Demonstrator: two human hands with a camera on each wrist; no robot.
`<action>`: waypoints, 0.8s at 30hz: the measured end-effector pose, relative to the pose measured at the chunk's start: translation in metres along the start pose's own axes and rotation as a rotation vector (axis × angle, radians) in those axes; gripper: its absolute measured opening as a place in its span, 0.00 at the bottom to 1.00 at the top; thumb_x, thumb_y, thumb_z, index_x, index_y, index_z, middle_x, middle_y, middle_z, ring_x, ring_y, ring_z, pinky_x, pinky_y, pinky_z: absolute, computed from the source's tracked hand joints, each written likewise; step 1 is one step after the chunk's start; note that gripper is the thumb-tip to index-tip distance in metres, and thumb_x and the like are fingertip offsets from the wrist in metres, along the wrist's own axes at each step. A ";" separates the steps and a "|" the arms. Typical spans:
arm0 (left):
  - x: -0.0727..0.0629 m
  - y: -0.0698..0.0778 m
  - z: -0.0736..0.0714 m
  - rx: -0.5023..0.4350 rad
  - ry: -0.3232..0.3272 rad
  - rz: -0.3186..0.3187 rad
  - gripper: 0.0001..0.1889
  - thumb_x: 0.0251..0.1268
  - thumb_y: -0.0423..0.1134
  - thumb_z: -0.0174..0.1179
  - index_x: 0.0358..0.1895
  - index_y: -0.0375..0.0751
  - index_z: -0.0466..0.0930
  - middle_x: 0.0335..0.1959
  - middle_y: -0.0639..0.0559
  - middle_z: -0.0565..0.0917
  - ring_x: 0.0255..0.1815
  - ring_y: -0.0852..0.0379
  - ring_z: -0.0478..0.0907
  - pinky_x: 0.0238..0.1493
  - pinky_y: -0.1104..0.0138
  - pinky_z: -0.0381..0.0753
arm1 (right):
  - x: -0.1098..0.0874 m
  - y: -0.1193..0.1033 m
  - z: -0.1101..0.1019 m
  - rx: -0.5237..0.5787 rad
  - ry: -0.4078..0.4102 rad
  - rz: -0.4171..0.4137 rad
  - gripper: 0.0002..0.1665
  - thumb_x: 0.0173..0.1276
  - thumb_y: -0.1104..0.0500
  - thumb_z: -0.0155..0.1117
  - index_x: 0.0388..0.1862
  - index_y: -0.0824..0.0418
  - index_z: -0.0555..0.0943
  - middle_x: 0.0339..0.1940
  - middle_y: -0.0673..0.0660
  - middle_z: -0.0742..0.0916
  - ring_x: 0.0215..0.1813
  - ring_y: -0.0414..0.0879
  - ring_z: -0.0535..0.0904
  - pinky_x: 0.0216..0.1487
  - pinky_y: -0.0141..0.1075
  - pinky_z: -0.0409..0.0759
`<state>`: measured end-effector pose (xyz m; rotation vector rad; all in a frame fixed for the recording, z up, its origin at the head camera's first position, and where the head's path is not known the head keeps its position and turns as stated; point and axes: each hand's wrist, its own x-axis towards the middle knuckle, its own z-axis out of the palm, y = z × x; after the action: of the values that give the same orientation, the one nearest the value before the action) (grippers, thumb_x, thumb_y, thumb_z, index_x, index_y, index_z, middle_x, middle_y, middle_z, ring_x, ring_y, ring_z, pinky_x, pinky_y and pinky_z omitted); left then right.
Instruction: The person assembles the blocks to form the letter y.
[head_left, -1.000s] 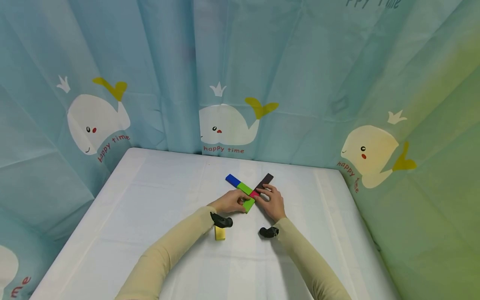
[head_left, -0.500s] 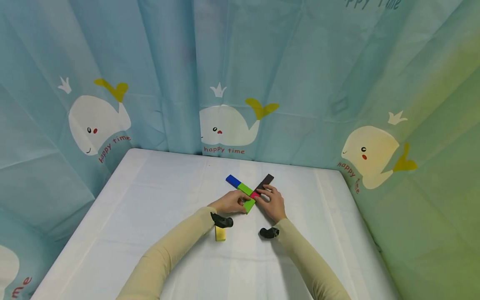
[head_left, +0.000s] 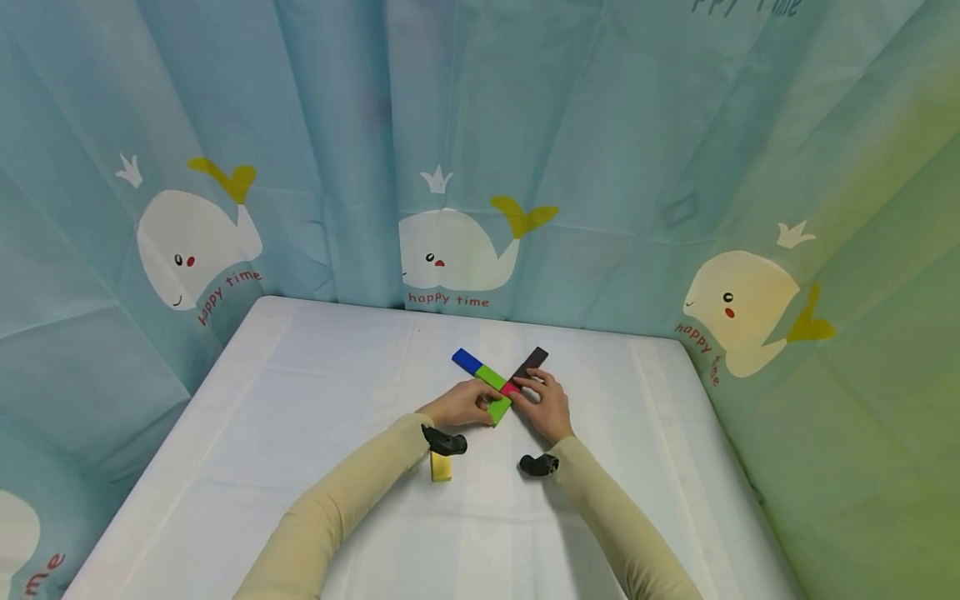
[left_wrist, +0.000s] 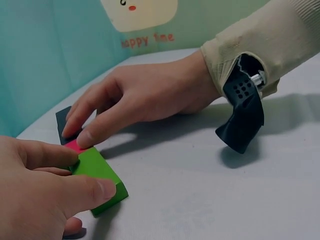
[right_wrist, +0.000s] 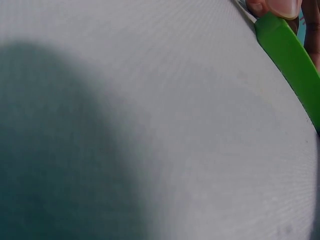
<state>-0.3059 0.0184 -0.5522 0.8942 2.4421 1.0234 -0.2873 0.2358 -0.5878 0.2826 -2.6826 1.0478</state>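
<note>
Coloured blocks lie in an X-like shape on the white table. My left hand (head_left: 461, 404) pinches the near green block (head_left: 497, 410) between thumb and index finger, lengthwise, as the left wrist view shows. Beyond its far end sits a pink block (left_wrist: 78, 145), which my right hand (head_left: 550, 406) holds, thumb on the pink and index finger where it meets the black piece (head_left: 536, 358). Another green block (head_left: 489, 377) and a blue block (head_left: 466, 360) form the far left arm. In the right wrist view, the near green block (right_wrist: 295, 60) shows at the upper right.
A yellow block (head_left: 441, 468) lies apart, partly behind the left wrist's black camera mount (head_left: 446, 442). Another black mount (head_left: 537, 465) hangs at the right wrist. A curtain (head_left: 600, 167) with whale prints rises behind the table (head_left: 300, 375).
</note>
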 end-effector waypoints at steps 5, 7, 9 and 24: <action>0.000 0.000 -0.001 0.010 0.000 0.005 0.25 0.59 0.34 0.70 0.61 0.38 0.78 0.35 0.51 0.79 0.31 0.63 0.69 0.36 0.71 0.68 | 0.000 -0.002 0.000 0.001 -0.004 0.005 0.22 0.64 0.49 0.70 0.55 0.57 0.85 0.65 0.59 0.76 0.67 0.61 0.67 0.64 0.62 0.58; 0.000 -0.001 0.000 0.014 -0.001 0.012 0.25 0.59 0.34 0.70 0.61 0.38 0.78 0.34 0.52 0.79 0.31 0.63 0.68 0.36 0.71 0.68 | 0.000 -0.002 0.000 0.000 -0.003 0.003 0.22 0.64 0.49 0.70 0.55 0.57 0.85 0.65 0.60 0.76 0.66 0.61 0.67 0.64 0.63 0.58; 0.000 -0.002 0.000 0.018 -0.001 0.022 0.25 0.59 0.34 0.70 0.61 0.38 0.78 0.34 0.52 0.78 0.31 0.63 0.68 0.36 0.71 0.67 | 0.000 -0.002 0.000 0.001 0.000 0.001 0.22 0.64 0.50 0.70 0.55 0.57 0.85 0.65 0.60 0.76 0.66 0.62 0.67 0.64 0.63 0.58; -0.003 0.001 -0.003 0.010 -0.007 0.047 0.24 0.60 0.34 0.68 0.61 0.35 0.78 0.35 0.53 0.78 0.32 0.63 0.71 0.37 0.70 0.72 | 0.001 0.001 0.002 -0.006 0.011 -0.008 0.21 0.64 0.49 0.70 0.54 0.56 0.85 0.65 0.59 0.76 0.66 0.62 0.68 0.63 0.63 0.59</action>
<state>-0.3050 0.0153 -0.5492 0.9609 2.4333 1.0238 -0.2888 0.2356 -0.5896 0.2853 -2.6724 1.0359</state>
